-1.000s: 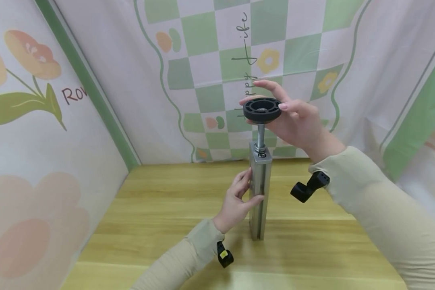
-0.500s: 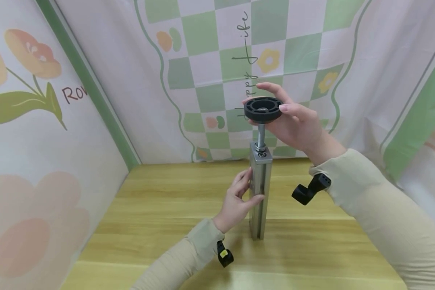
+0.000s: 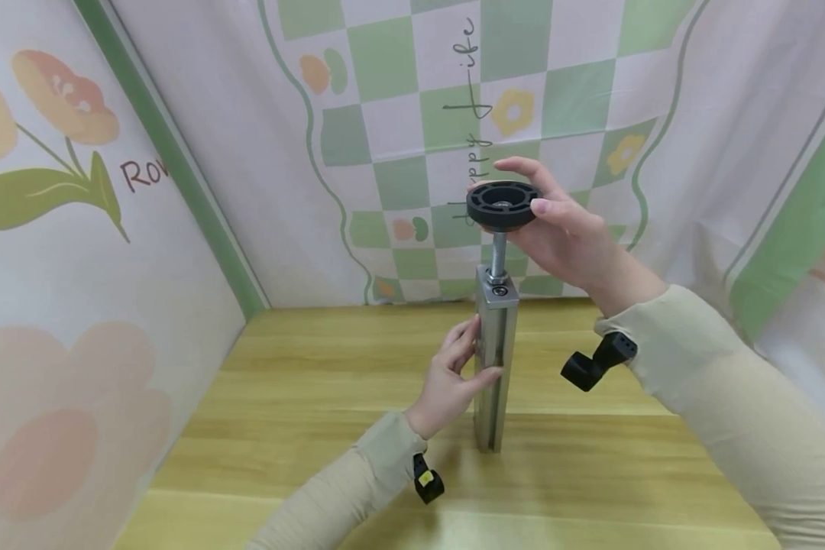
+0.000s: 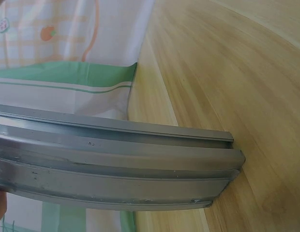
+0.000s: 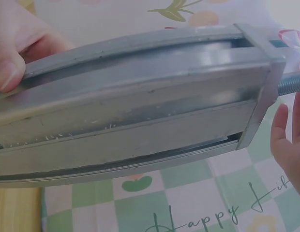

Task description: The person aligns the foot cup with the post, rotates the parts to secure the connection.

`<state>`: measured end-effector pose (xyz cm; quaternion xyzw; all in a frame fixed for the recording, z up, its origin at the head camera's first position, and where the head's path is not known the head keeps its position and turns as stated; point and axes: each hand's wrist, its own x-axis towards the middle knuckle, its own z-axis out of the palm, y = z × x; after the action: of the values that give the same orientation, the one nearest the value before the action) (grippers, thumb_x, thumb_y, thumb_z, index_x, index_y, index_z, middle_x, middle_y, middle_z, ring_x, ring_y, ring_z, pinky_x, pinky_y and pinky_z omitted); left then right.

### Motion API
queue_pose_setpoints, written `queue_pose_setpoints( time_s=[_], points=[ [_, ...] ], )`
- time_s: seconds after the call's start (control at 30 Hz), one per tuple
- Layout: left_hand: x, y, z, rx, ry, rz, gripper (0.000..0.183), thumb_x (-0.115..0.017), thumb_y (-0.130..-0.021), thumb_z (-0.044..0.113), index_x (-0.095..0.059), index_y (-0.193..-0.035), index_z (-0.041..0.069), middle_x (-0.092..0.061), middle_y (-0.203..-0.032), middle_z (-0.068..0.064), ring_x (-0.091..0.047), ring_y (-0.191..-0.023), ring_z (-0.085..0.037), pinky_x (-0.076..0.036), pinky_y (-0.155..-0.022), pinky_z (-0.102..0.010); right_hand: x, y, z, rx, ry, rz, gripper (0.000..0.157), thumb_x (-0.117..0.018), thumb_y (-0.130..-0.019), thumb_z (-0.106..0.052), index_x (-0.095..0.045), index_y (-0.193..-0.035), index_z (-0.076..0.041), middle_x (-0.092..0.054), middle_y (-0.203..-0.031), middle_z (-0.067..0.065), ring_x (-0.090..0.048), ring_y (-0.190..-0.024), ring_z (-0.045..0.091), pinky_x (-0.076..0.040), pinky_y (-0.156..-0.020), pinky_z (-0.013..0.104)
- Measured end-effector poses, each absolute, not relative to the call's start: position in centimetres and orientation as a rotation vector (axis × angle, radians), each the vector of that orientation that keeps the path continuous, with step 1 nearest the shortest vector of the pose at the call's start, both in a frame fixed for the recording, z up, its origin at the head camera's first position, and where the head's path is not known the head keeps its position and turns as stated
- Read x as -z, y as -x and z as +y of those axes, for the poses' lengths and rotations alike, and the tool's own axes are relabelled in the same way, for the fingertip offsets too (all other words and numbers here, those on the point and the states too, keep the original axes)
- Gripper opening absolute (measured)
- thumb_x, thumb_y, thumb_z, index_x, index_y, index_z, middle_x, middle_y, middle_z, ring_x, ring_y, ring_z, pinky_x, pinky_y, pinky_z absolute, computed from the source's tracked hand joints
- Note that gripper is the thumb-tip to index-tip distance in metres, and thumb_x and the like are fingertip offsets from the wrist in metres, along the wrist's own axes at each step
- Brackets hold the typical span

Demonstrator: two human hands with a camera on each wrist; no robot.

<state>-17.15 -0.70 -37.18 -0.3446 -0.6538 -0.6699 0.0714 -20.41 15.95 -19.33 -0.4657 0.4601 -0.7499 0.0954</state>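
An aluminium profile (image 3: 496, 344) stands upright on the table, with an end plate and a screw head on top. From the plate rises a threaded rod (image 3: 499, 254), which carries a black round levelling foot (image 3: 499, 220), its ribbed face upward. My left hand (image 3: 447, 382) grips the profile around mid-height, thumb on the near side and fingers behind. At the foot's rim, my right hand (image 3: 574, 233) holds it between thumb and fingers, index finger raised; the foot partly hides the other fingers. The profile's lower end (image 4: 217, 169) meets the wood in the left wrist view.
A wooden table (image 3: 302, 428) lies beneath. Behind it hangs a printed curtain (image 3: 385, 130), close beyond the right hand. Another printed curtain (image 3: 110, 305) borders the left side. Each sleeve has a black wrist mount (image 3: 594, 363) hanging from it.
The view has shifted slightly. My right hand has moved a little to the right, its index fingertip drawing back along the foot. The left hand keeps its grip and the profile stays standing.
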Motion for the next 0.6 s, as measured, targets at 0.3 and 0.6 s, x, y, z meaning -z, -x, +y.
queue_pose_setpoints(
  time_s=[0.3, 0.6],
  points=[
    [37.2, 17.2, -0.6, 2.019, 1.056, -1.951, 0.068, -0.064, -0.082, -0.011, -0.032, -0.141, -0.006, -0.034, -0.143, -0.023, -0.043, -0.125, -0.037, -0.038, -0.109, -0.038, 19.0, 19.9, 16.1, 2.239, 1.337, 1.496, 0.039, -0.051, -0.092, -0.014, -0.039, -0.129, -0.012, -0.046, -0.132, 0.017, -0.046, -0.123, 0.026, -0.04, -0.103, 0.03],
    [37.1, 17.1, -0.8, 2.011, 1.05, -1.966, 0.067, -0.064, -0.082, -0.011, -0.033, -0.141, -0.006, -0.033, -0.143, -0.023, -0.043, -0.125, -0.035, -0.04, -0.108, -0.034, 18.8, 19.1, 15.5, 2.341, 1.248, 1.628, 0.032, -0.049, -0.091, -0.008, -0.043, -0.121, -0.012, -0.051, -0.126, 0.015, -0.053, -0.117, 0.022, -0.043, -0.101, 0.026]
  ],
)
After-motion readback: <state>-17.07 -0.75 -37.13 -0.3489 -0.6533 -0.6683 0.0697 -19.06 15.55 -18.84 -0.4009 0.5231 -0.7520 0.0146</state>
